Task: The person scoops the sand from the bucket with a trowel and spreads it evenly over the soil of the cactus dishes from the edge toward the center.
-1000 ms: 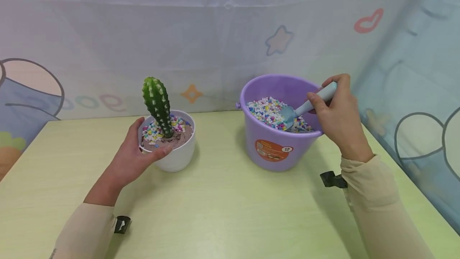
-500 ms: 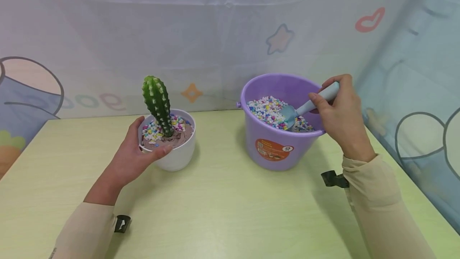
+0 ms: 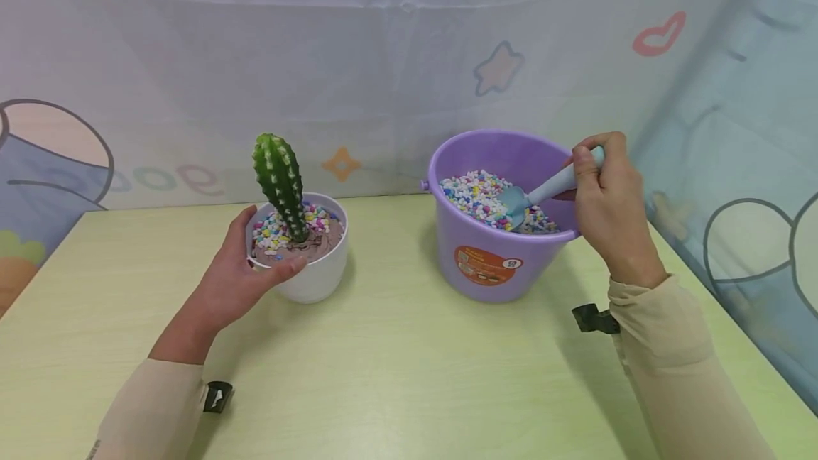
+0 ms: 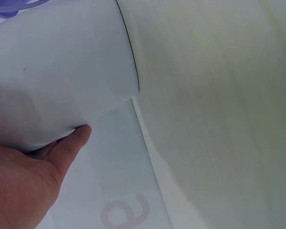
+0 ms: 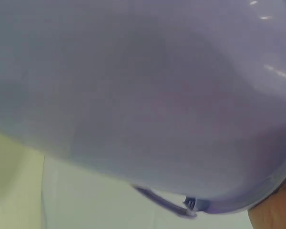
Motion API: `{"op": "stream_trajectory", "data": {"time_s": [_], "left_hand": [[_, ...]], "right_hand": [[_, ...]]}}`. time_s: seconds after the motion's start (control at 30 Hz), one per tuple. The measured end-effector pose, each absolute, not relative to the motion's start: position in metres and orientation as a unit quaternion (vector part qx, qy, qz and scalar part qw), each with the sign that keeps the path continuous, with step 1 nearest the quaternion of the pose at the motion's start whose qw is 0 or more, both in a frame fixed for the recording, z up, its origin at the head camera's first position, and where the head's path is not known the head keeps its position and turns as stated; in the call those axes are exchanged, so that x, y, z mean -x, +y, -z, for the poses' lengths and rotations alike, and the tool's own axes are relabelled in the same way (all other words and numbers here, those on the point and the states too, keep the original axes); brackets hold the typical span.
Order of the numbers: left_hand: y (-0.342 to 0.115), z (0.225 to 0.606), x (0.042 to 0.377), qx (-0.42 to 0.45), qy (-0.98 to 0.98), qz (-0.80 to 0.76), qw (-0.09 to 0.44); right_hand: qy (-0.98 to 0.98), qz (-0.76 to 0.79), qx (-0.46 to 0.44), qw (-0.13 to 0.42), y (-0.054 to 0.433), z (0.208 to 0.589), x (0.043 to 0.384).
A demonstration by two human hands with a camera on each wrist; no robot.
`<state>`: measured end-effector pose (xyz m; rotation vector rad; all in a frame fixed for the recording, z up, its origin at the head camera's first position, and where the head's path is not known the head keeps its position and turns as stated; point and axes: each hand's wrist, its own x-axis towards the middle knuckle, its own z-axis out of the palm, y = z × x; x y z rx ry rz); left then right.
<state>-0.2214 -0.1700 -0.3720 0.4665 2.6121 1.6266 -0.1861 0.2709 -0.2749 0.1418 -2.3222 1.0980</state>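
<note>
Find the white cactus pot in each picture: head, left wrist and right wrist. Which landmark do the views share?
Head view: the white pot is left of centre, the left hand gripping it.
Left wrist view: upper left, above the left hand.
Right wrist view: not in it.
Shared landmark: the table, low in the head view, right in the left wrist, lower left in the right wrist.

Pot [image 3: 316,280], bucket [image 3: 532,253] obstruct; free lane between.
</note>
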Motion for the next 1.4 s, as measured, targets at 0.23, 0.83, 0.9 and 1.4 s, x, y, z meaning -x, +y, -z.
{"op": "stream_trajectory", "data": {"time_s": [0.23, 0.83, 0.9, 1.4], "left_hand": [[-0.1711, 0.3725, 0.2214, -0.148, 0.840, -0.522, 0.016], [-0.1708, 0.3735, 0.2206, -0.149, 0.842, -0.518, 0.015], [-0.1707, 0.3733, 0.2211, -0.150, 0.842, -0.519, 0.014], [-0.1684, 0.3710, 0.2200, -0.152, 0.843, -0.516, 0.006]], "right_hand": [[-0.861, -0.423, -0.051, 0.277, 0.2703, 0.2736, 0.1873], [-0.872, -0.408, -0.042, 0.265, 0.2705, 0.2741, 0.1878], [-0.873, -0.408, -0.042, 0.265, 0.2704, 0.2737, 0.1877], [-0.872, -0.404, -0.035, 0.273, 0.2696, 0.2738, 0.1884]]}}
